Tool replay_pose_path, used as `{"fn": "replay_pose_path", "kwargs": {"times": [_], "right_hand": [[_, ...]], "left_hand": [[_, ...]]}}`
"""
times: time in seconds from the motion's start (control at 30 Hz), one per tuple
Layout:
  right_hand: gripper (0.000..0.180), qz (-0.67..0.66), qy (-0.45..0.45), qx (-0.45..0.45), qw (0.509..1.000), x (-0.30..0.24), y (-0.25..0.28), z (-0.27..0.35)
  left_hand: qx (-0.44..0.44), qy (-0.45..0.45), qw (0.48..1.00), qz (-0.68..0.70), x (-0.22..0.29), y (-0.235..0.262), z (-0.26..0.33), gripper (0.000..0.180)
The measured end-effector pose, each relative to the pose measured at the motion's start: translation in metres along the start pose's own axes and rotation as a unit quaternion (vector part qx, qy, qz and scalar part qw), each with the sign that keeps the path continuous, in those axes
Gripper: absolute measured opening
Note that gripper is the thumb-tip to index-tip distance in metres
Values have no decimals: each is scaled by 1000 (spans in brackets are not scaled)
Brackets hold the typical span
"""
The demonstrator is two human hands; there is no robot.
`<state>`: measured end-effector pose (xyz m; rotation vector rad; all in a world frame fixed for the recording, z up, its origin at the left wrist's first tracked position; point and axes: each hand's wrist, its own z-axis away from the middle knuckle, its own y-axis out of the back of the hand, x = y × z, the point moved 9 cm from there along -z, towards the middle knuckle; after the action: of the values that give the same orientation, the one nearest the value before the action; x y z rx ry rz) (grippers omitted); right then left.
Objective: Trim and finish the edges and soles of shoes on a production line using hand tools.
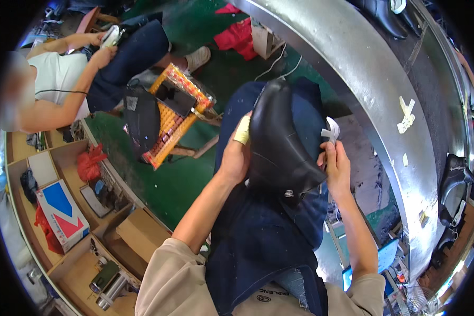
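A black leather boot (282, 142) lies over my lap, on a dark blue apron (247, 226). My left hand (236, 155) grips the boot along its left side, with a yellow wrap (242, 130) on one of its digits; the fingers beneath the boot are hidden. At the boot's right lower end is my right hand (336, 163), its fingers closed in a pinch. A small white-and-grey curled piece (330, 130) sticks up from those fingertips; its kind is not plain. Whether the right fingers also touch the boot's edge, I cannot tell.
A curved metal rail (374, 68) sweeps past on the right, with black boots (454, 176) beyond it. On the left are a seated person (63, 79), a woven stool (176, 118) bearing a black bag, and wooden compartments (71, 152) with a box (63, 213).
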<state>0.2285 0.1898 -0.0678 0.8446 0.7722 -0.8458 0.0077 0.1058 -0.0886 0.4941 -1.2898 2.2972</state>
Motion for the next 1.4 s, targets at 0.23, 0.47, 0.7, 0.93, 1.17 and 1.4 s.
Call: {"fn": "replay_pose_path", "kwargs": {"times": [0.23, 0.47, 0.7, 0.93, 1.17, 1.4], "right_hand": [[34, -15, -17, -2, 1000, 12, -4, 4], [34, 84, 112, 80, 987, -67, 58, 19], [31, 480, 190, 282, 809, -115, 140, 1], [26, 261, 382, 93, 882, -120, 28, 40], [29, 168, 267, -30, 949, -81, -14, 47], [79, -106, 139, -135, 975, -60, -57, 67]], "left_hand": [[131, 45, 986, -98, -69, 62, -26, 65], [121, 185, 975, 39, -56, 14, 4, 62], [90, 197, 972, 86, -51, 0, 6, 51], [123, 212, 964, 101, -52, 8, 10, 53], [94, 210, 969, 87, -55, 21, 2, 57], [220, -85, 958, -165, -37, 27, 17, 59]]}}
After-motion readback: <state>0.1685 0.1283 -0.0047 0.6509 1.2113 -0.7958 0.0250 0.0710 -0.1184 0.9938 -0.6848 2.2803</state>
